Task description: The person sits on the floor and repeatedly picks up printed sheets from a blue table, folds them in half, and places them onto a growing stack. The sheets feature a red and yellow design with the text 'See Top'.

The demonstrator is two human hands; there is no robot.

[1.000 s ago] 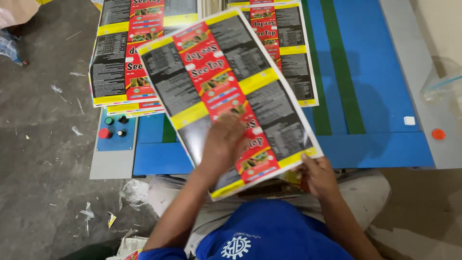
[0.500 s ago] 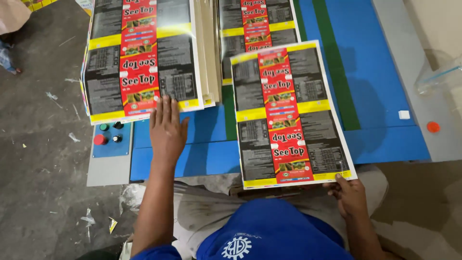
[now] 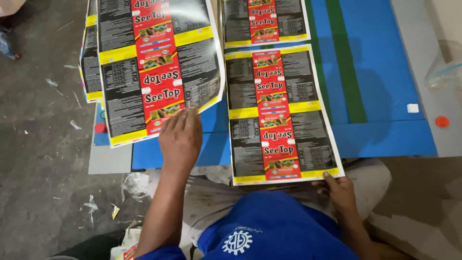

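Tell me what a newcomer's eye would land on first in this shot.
Two large glossy printed sheets in black, yellow and red dominate the blue table. The left hand touches the near edge of the left sheet; the right hand grips the near corner of the right sheet.

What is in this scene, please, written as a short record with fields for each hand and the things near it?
left hand: left hand, flat on the lower edge of the glossy printed paper sheet on the left
right hand: right hand, fingers at the near corner of the glossy printed paper sheet on the right
surface: blue table with green stripe
also there: small round orange cap
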